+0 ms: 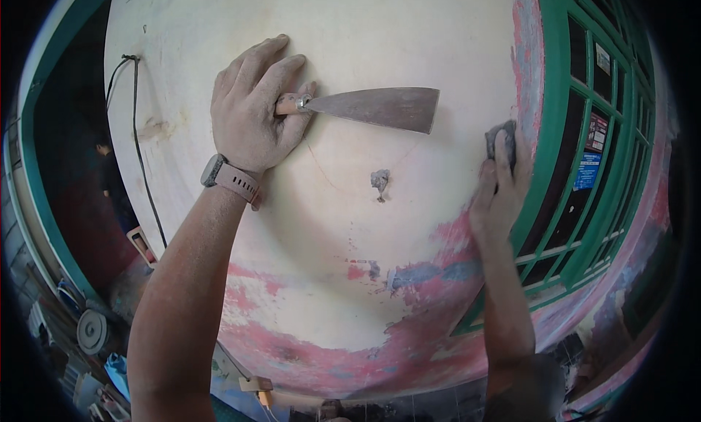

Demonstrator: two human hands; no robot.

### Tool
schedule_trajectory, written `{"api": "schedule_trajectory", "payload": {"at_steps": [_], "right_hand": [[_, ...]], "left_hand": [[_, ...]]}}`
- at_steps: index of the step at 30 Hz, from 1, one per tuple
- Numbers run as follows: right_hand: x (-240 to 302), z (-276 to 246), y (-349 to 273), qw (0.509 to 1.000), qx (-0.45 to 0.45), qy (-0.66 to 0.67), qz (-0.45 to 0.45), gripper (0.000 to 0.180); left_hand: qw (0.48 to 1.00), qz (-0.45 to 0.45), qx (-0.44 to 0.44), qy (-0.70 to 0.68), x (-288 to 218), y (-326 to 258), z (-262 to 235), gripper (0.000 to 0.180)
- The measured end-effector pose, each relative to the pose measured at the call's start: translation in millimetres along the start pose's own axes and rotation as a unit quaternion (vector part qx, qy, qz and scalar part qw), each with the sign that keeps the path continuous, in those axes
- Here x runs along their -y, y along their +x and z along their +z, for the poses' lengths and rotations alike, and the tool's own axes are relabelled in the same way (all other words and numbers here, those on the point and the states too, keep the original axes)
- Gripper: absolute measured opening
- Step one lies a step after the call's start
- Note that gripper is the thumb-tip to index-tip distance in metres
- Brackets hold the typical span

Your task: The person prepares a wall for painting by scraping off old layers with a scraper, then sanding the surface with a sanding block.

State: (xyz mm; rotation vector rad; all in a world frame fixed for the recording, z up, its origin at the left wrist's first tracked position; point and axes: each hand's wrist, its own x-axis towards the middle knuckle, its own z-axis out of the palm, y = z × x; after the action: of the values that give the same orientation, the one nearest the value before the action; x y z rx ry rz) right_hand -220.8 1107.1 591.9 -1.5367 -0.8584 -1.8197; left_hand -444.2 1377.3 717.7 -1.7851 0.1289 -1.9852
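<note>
The putty knife (372, 106) lies flat against the cream-coloured wall (365, 28), its broad metal blade pointing to your right and its pale handle buried in your left hand (252, 108). That hand is wrapped tight around the handle, fingers curled over the top and the thumb side toward the blade, with the skin dusted white; a wristwatch (230, 177) with a pinkish strap sits on the wrist just below. Your right hand (500, 188) is raised near the wall's right edge, well apart from the blade tip, and its fingers are closed on a small dark sanding pad (502, 141), which it presses against the wall where the cream coat gives way to worn pink and red paint. Between your two hands, a little below the blade, there is a small grey gouge (380, 181) in the plaster, with thin hairline cracks running out from it. Lower down the wall, the cream layer breaks into patches of pink, red and grey-blue paint (416, 276). Just beside your right hand stands a green window frame (566, 115) with dark panes. On the far left of the wall a black cable (139, 144) hangs down from a fixing, and beyond it a green door frame (33, 174) opens on a dark room, where another person stands, too dim to make out further.
</note>
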Motion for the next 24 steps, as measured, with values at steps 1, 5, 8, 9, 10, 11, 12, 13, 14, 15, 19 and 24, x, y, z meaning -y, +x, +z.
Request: {"api": "schedule_trajectory", "payload": {"at_steps": [1, 5, 8, 9, 10, 11, 12, 13, 14, 15, 19, 24], "right_hand": [[8.5, 1.8, -8.1, 0.998, 0.01, -0.01, 0.054, 0.044], [61.0, -37.7, -113.7, 0.943, 0.242, 0.151, -0.173, 0.05], [54.8, -49.4, -146.6, 0.893, 0.303, 0.161, -0.29, 0.054], [47.3, -48.8, -143.0, 0.91, 0.324, 0.129, -0.226, 0.052], [40.6, -45.3, -134.6, 0.938, 0.286, 0.143, -0.131, 0.051], [35.8, -35.7, -122.6, 0.883, 0.269, 0.35, 0.158, 0.049], [30.9, -29.6, -109.8, 0.892, 0.197, 0.333, 0.234, 0.047], [30.4, -17.8, -99.7, 0.924, 0.111, 0.262, 0.256, 0.044], [30.2, -17.7, -94.9, 0.996, 0.034, -0.039, 0.077, 0.041], [44.7, -13.4, -104.2, 0.998, 0.031, -0.041, 0.038, 0.041], [105.9, -20.7, -202.9, 0.977, 0.178, 0.113, 0.011, 0.042], [149.1, -53.8, -323.9, 0.926, 0.298, 0.123, -0.196, 0.049]], "left_hand": [[1.0, -0.002, -0.002, -0.001, -0.1, 0.0, 0.4, 0.027], [1.0, 0.012, -0.016, -0.004, 1.3, 1.3, 0.6, 0.028], [0.999, 0.028, -0.03, -0.006, 3.5, 2.0, 1.6, 0.028], [0.999, 0.034, -0.039, -0.01, 3.9, 1.7, 1.9, 0.028], [0.999, 0.031, -0.026, -0.007, 3.9, 0.5, 1.3, 0.028], [0.999, 0.035, -0.025, -0.01, 3.9, -0.3, 1.0, 0.027], [0.999, 0.038, -0.025, -0.012, 3.9, -0.6, 0.7, 0.027], [0.999, 0.035, -0.014, -0.01, 3.7, -0.8, 0.7, 0.027], [0.998, 0.041, -0.03, -0.023, 3.5, -0.4, 1.4, 0.029], [0.997, 0.047, -0.048, -0.038, 2.9, 0.2, 2.2, 0.032], [0.996, 0.054, -0.065, -0.034, 0.2, 1.5, 3.3, 0.03], [0.996, 0.057, -0.065, -0.024, -2.8, 2.4, 1.0, 0.029]]}}
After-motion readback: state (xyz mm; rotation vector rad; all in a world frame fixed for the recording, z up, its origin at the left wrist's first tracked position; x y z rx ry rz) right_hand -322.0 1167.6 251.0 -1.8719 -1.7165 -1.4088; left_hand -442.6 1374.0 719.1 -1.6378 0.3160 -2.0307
